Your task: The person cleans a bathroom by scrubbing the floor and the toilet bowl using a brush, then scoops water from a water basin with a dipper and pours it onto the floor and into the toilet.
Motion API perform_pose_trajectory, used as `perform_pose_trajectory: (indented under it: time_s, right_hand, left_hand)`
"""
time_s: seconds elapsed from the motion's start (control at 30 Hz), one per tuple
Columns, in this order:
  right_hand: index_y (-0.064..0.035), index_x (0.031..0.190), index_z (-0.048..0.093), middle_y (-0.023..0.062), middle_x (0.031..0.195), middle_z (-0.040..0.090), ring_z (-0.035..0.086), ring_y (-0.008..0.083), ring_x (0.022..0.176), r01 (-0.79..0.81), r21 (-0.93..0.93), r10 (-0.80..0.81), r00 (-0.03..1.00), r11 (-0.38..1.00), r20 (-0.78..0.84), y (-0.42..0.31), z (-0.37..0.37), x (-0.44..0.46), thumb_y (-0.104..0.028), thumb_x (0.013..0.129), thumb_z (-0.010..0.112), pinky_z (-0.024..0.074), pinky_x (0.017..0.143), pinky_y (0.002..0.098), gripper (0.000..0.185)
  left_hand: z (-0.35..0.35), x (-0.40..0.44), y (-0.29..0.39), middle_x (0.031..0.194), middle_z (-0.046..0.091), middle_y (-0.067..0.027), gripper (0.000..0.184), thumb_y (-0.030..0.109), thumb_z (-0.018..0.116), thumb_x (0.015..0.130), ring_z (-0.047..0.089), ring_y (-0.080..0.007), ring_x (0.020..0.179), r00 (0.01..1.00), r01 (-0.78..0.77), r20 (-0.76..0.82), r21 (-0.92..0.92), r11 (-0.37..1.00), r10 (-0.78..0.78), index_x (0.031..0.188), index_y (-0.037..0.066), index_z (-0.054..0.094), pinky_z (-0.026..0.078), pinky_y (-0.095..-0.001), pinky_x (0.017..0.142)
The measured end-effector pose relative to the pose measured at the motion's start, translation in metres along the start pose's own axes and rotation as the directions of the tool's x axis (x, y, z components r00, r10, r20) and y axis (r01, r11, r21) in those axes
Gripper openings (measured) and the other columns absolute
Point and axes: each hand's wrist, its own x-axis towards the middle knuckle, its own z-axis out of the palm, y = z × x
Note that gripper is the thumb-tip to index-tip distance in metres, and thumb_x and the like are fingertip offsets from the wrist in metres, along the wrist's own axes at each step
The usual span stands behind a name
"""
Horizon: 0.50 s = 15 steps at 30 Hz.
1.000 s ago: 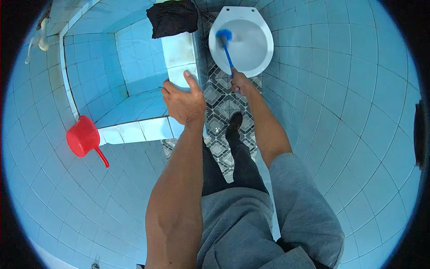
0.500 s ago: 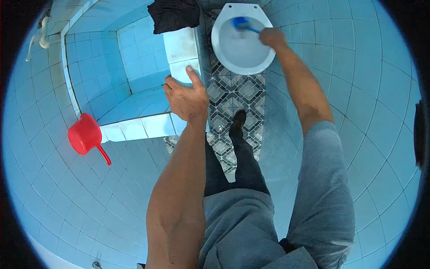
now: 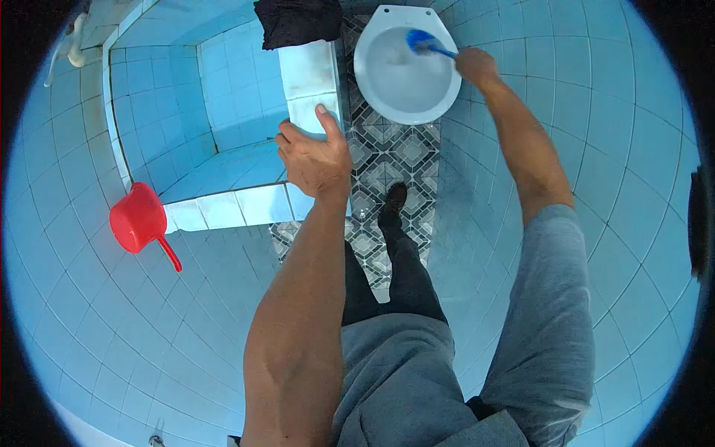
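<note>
Toilet bowl (image 3: 413,97), white ceramic, w/ blue-bristled plastic brush (image 3: 422,41) inside; I see R hand (image 3: 477,67) clenched round its handle (image 3: 445,52). L hand (image 3: 316,158) unclenched, resting on white tiled ledge (image 3: 309,71), black cloth (image 3: 298,22) beyond it. Red plastic dipper (image 3: 138,218), inside hidden from me, at blue-tiled basin's (image 3: 237,82) L corner.

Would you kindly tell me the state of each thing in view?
Toilet bowl: uncovered
Blue brush: held, head inside the bowl
Right hand: closed on the brush
Left hand: resting on the tiled ledge, thumb spread
Black cloth: lying on the ledge
Red dipper: unheld, at the ledge's corner
</note>
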Motion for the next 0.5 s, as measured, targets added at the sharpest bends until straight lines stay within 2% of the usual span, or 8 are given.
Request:
perform_pose_trajectory:
  time_s: [0.03, 0.1, 0.17, 0.2, 0.23, 0.3, 0.4, 0.5]
  right_hand:
    - [-0.0065, 0.104, 0.073, 0.0159, 0.107, 0.071, 0.07, 0.0341, 0.097, 0.039, 0.017, -0.037, 0.996, 0.999, -0.078, -0.021, -0.008, -0.001, -0.021, 0.092, 0.05, 0.0561, 0.08, 0.0467, 0.03]
    - [-0.006, 0.1, 0.074, 0.0175, 0.103, 0.072, 0.07, 0.0352, 0.094, 0.246, -0.019, -0.247, 0.959, 0.969, -0.139, -0.055, 0.033, 0.011, -0.018, 0.089, 0.049, 0.0561, 0.079, 0.0469, 0.03]
    - [-0.0065, 0.092, 0.075, 0.0184, 0.099, 0.072, 0.07, 0.0356, 0.091, 0.296, 0.053, -0.296, 0.955, 0.954, -0.02, -0.092, 0.042, -0.046, -0.016, 0.086, 0.05, 0.056, 0.076, 0.0467, 0.028]
    - [-0.0061, 0.086, 0.075, 0.0185, 0.093, 0.072, 0.07, 0.0349, 0.087, 0.236, 0.125, -0.231, 0.972, 0.964, -0.051, -0.101, 0.073, -0.063, -0.015, 0.085, 0.052, 0.0559, 0.075, 0.0459, 0.025]
    - [-0.0055, 0.082, 0.074, 0.0182, 0.087, 0.071, 0.07, 0.0341, 0.086, 0.284, 0.19, -0.263, 0.956, 0.94, -0.13, -0.095, 0.104, -0.087, -0.015, 0.085, 0.054, 0.0562, 0.076, 0.0452, 0.022]
    - [-0.0031, 0.084, 0.073, 0.0178, 0.087, 0.071, 0.071, 0.0341, 0.084, 0.255, 0.102, -0.259, 0.965, 0.962, 0.034, -0.076, 0.119, -0.131, -0.015, 0.085, 0.056, 0.057, 0.075, 0.0443, 0.02]
    - [-0.0014, 0.09, 0.071, 0.0161, 0.088, 0.071, 0.071, 0.034, 0.08, 0.131, 0.087, -0.129, 0.991, 0.988, -0.021, -0.008, 0.142, -0.151, -0.015, 0.088, 0.056, 0.0578, 0.072, 0.0446, 0.02]
    - [-0.0018, 0.092, 0.069, 0.0166, 0.089, 0.071, 0.071, 0.0344, 0.079, 0.016, -0.029, -0.018, 0.997, 0.999, -0.079, 0.057, 0.114, -0.121, -0.016, 0.09, 0.055, 0.0575, 0.07, 0.0456, 0.02]
  left_hand:
    - [-0.001, 0.0, 0.0, 0.107, 0.057, -0.0248, 0.069, 0.059, 0.045, 0.093, 0.061, -0.0382, 0.099, 1.0, 0.003, 0.0, 0.012, 1.0, -0.003, 0.117, -0.005, 0.05, 0.051, -0.0514, 0.081]
    - [-0.001, -0.001, -0.001, 0.107, 0.057, -0.0251, 0.069, 0.059, 0.045, 0.093, 0.061, -0.0383, 0.1, 1.0, 0.002, 0.008, 0.023, 1.0, -0.002, 0.117, -0.005, 0.05, 0.051, -0.0514, 0.081]
    - [0.002, -0.001, -0.003, 0.106, 0.058, -0.0249, 0.068, 0.058, 0.046, 0.093, 0.061, -0.0387, 0.1, 0.999, -0.025, -0.039, 0.022, 0.999, 0.025, 0.117, -0.006, 0.05, 0.052, -0.0513, 0.079]
    - [0.001, -0.001, -0.002, 0.106, 0.058, -0.0249, 0.068, 0.058, 0.046, 0.093, 0.061, -0.0387, 0.1, 0.999, -0.025, -0.037, 0.021, 0.999, 0.026, 0.117, -0.006, 0.05, 0.052, -0.0513, 0.079]
    - [0.0, -0.001, -0.002, 0.106, 0.057, -0.0249, 0.068, 0.058, 0.045, 0.094, 0.061, -0.0388, 0.099, 1.0, -0.018, -0.014, 0.029, 0.999, 0.018, 0.117, -0.006, 0.05, 0.052, -0.0512, 0.079]
    - [0.0, 0.001, -0.001, 0.106, 0.057, -0.0248, 0.068, 0.058, 0.045, 0.094, 0.061, -0.0389, 0.099, 1.0, -0.009, 0.003, 0.036, 0.999, 0.009, 0.117, -0.006, 0.05, 0.052, -0.0512, 0.079]
    - [0.001, 0.001, -0.004, 0.105, 0.057, -0.0244, 0.068, 0.058, 0.044, 0.094, 0.061, -0.0388, 0.099, 1.0, -0.016, 0.001, 0.031, 0.999, 0.016, 0.117, -0.006, 0.05, 0.052, -0.051, 0.08]
    - [0.002, -0.001, -0.003, 0.105, 0.057, -0.024, 0.069, 0.058, 0.044, 0.094, 0.061, -0.0387, 0.099, 1.0, -0.003, 0.018, 0.033, 0.999, 0.003, 0.119, -0.006, 0.049, 0.052, -0.0512, 0.08]
